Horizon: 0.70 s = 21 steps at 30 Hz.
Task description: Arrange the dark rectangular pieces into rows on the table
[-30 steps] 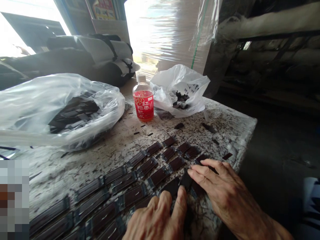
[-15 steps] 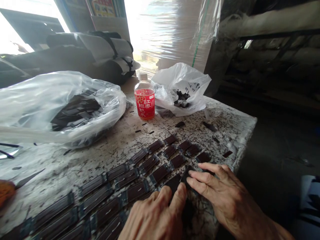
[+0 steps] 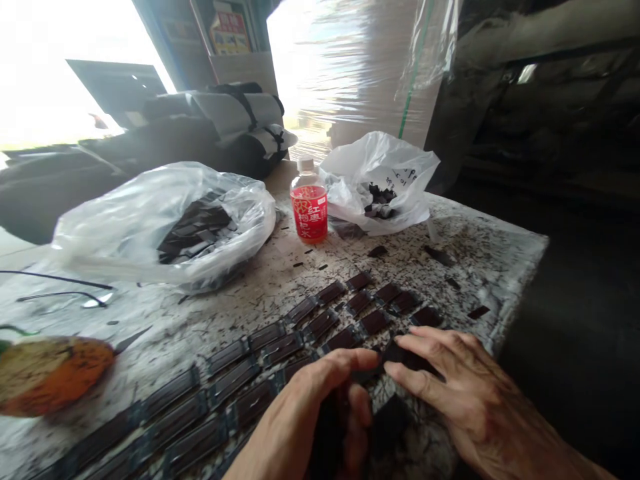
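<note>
Already several rows of dark strips [image 3: 280,347] lie on the tabletop [image 3: 480,260] near the red bottle [image 3: 310,212], while the left hand [image 3: 320,407] pinches a dark stack [image 3: 327,427] and the right hand [image 3: 450,380], fingers spread, presses another piece [image 3: 407,355] flat, bagged strips [image 3: 197,230] remaining.

A red-labelled bottle [image 3: 310,208] is standing between a clear plastic bag [image 3: 165,223] of dark pieces and a white bag [image 3: 383,180]. An orange object [image 3: 47,373], perhaps a tool handle, is lying at the worktable's [image 3: 480,257] left edge.

bare bench [image 3: 240,300] strip open between strip rows [image 3: 280,347] and large bag [image 3: 165,223], bottle [image 3: 309,207] and small bag [image 3: 383,183] blocking far side
</note>
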### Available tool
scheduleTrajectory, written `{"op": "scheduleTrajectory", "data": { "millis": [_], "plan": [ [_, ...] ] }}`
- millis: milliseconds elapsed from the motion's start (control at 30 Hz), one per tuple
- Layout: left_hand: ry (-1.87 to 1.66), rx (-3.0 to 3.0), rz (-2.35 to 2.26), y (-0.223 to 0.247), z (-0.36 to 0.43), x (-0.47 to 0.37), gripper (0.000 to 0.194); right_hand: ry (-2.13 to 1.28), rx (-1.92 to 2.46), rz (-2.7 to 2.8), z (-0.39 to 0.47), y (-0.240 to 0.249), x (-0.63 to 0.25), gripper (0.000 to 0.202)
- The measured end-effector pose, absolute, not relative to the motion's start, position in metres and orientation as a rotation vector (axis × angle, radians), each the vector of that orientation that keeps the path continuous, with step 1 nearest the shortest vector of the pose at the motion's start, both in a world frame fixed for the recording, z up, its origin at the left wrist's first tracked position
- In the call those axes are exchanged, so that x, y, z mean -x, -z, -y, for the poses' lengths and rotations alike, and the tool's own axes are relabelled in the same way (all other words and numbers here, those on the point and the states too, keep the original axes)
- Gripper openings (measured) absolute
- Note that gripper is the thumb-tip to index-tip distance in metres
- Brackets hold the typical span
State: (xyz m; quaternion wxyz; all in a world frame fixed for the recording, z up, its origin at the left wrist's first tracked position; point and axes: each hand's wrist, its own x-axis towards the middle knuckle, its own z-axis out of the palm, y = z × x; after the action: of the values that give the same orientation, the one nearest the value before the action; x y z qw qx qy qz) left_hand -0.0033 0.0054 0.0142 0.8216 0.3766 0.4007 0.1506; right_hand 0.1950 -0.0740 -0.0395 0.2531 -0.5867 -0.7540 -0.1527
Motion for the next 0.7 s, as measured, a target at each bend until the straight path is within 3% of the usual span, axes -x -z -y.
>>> {"op": "scheduleTrajectory", "data": {
  "millis": [100,367,700],
  "plan": [
    [-0.366,-0.459,-0.779,-0.011,-0.007,0.001,0.034,0.368,1.575,1.977,0.073,0.04,-0.196,0.04],
    [-0.391,-0.357,-0.631,0.001,-0.011,0.003,0.041,0.175,1.36,1.979,0.067,0.021,-0.169,0.02],
    [-0.356,-0.378,-0.44,0.005,-0.016,0.002,0.042,0.112,1.364,1.996,0.046,0.011,-0.153,0.025]
  ]
}}
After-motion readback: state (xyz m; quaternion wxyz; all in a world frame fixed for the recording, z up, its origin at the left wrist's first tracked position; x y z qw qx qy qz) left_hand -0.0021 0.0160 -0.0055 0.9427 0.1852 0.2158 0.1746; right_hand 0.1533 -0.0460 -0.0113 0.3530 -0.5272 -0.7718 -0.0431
